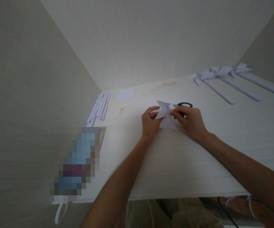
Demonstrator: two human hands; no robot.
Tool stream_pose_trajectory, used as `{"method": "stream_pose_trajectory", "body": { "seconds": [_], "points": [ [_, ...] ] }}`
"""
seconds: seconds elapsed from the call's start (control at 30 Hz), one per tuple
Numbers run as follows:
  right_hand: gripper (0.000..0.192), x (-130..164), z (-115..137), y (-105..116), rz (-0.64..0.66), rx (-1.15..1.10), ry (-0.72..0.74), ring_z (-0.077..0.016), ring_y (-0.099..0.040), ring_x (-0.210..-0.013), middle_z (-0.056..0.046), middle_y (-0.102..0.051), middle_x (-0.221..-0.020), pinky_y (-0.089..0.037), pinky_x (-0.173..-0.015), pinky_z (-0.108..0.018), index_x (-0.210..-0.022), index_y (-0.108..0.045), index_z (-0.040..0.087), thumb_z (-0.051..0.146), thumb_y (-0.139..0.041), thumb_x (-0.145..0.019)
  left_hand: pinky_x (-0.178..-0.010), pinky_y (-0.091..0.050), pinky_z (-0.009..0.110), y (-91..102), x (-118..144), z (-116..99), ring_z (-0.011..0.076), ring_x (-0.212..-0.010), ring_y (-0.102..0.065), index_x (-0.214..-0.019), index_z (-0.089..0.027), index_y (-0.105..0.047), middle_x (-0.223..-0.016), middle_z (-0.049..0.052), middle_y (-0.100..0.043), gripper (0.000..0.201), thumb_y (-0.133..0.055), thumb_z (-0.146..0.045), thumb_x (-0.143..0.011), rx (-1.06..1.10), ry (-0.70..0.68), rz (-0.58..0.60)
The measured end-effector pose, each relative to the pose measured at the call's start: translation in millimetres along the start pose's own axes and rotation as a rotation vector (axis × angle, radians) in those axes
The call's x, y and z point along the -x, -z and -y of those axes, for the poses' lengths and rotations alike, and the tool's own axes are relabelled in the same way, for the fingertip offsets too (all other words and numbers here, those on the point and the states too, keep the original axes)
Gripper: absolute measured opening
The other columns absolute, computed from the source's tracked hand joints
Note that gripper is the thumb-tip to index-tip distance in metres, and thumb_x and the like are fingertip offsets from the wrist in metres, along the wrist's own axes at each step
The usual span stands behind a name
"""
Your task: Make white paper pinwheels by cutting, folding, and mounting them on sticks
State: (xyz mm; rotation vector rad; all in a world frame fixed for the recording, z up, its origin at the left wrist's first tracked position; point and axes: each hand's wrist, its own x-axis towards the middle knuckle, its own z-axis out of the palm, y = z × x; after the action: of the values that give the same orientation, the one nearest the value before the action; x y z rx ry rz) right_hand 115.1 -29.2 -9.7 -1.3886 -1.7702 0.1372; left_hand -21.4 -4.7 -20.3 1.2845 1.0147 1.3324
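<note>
Above the middle of the table, my left hand is closed on a white paper pinwheel, its folded points sticking up and out. From the right, my right hand pinches the same paper near its centre, fingertips together; anything small between them is too blurred to make out. Scissors lie just behind my hands, with a black handle loop showing and the blades partly hidden by the paper. Another white paper flap shows below my fingers; whether it belongs to the pinwheel I cannot tell.
Several paper pinwheels on rolled sticks lie at the back right. Rolled paper sticks are bundled at the left wall, near a square paper sheet and small thin pieces. A pixelated object sits at the left front edge.
</note>
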Motion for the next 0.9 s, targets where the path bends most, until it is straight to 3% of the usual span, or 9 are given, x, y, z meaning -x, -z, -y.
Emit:
{"method": "stream_pose_trajectory", "body": {
  "seconds": [0.13,0.43,0.9],
  "points": [
    [0.016,-0.4,0.6,0.7,0.003,-0.028,-0.022,-0.0107,-0.047,-0.046,0.000,-0.058,-0.053,-0.032,-0.046,-0.022,-0.064,-0.061,0.017,0.024,-0.051,-0.073,-0.054,-0.047,0.025,0.8,-0.5,1.5,0.0151,-0.060,-0.061,-0.084,-0.015,-0.053,-0.066,0.003,-0.064,0.036,-0.066,-0.016,-0.050,0.001,0.010,0.009],
    [0.016,-1.0,1.1,3.3,0.018,0.038,0.089,-0.0117,-0.047,-0.049,-0.002,-0.058,-0.055,-0.032,-0.047,-0.023,-0.064,-0.061,0.016,0.022,-0.050,-0.074,-0.055,-0.048,0.025,1.1,0.9,0.7,0.0149,-0.058,-0.060,-0.084,-0.015,-0.053,-0.064,0.002,-0.065,0.040,-0.068,-0.016,-0.047,-0.004,0.017,0.016],
    [0.015,-0.5,2.0,0.7,0.040,0.011,0.051,-0.0113,-0.048,-0.049,-0.002,-0.059,-0.056,-0.033,-0.048,-0.023,-0.063,-0.061,0.016,0.023,-0.051,-0.072,-0.053,-0.047,0.025,2.7,0.8,-1.1,0.0152,-0.057,-0.060,-0.086,-0.015,-0.053,-0.063,0.002,-0.064,0.040,-0.067,-0.016,-0.049,-0.051,0.048,0.017]
  ]
}}
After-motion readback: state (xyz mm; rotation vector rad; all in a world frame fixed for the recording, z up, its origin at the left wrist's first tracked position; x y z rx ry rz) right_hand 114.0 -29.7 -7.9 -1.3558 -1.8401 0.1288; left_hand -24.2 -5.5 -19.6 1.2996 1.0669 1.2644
